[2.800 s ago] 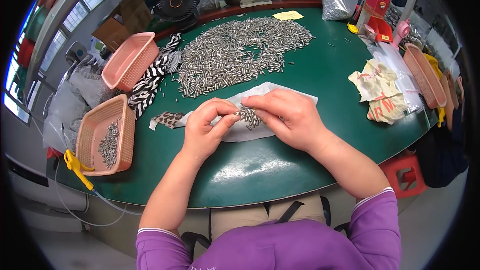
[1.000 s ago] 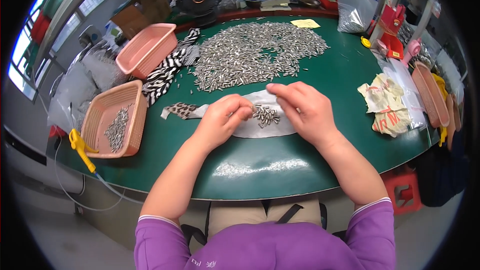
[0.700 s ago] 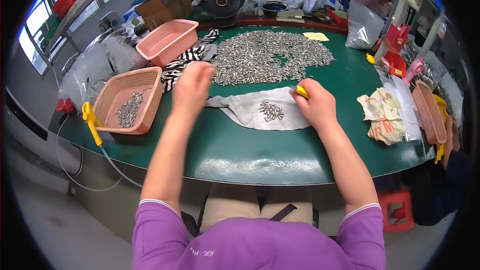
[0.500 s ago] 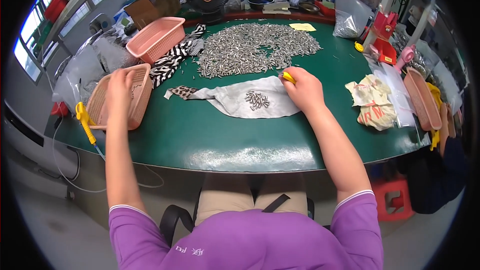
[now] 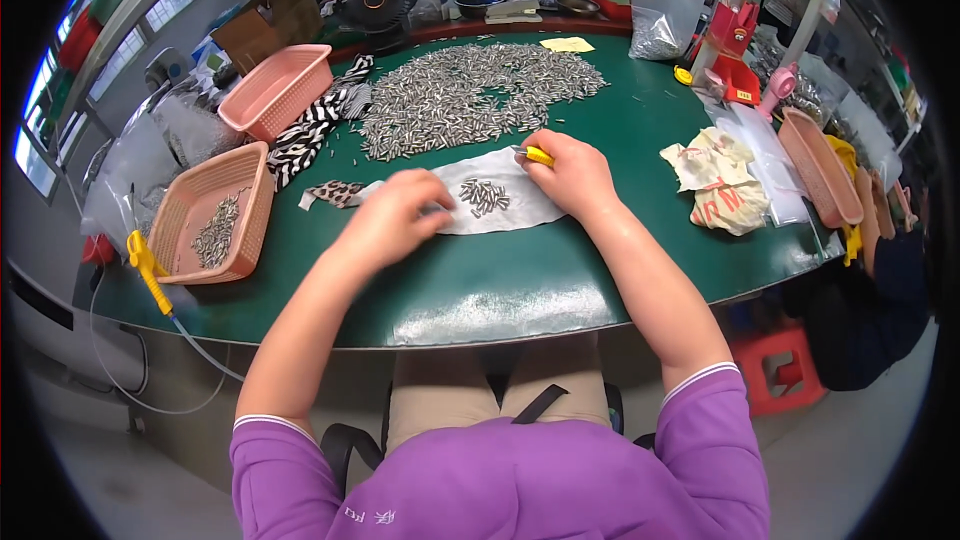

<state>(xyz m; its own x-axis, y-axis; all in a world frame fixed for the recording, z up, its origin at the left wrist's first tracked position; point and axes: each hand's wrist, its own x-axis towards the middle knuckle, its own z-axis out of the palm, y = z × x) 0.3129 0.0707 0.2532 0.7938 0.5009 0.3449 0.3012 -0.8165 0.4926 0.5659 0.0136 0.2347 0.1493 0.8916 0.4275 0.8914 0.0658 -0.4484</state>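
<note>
My left hand [image 5: 392, 218] is over the left part of a grey cloth [image 5: 525, 202], fingers bent and apart, slightly blurred, with nothing visible in them. On the cloth, just right of that hand, lies a small heap of short metal pins [image 5: 484, 197]. My right hand [image 5: 578, 175] is closed around a yellow-handled tool [image 5: 538, 155] with a short grey tip pointing left, at the cloth's upper right edge. Its exact kind is hard to make out. Beyond the cloth spreads a large pile of similar metal pins [image 5: 450, 90]. A pink basket [image 5: 262, 215] at the left holds some pins too.
Another pink basket [image 5: 285, 90] stands behind on a zebra-striped cloth [image 5: 300, 153]. A yellow air gun [image 5: 148, 265] with a hose hangs at the left edge. A crumpled cream cloth [image 5: 715, 180] and a long pink basket [image 5: 822, 170] lie right. A person sits at far right.
My left hand has moved right from the left pink basket to the grey cloth, uncovering the pins in that basket. My right hand keeps the yellow-handled tool. The whole view has shifted slightly.
</note>
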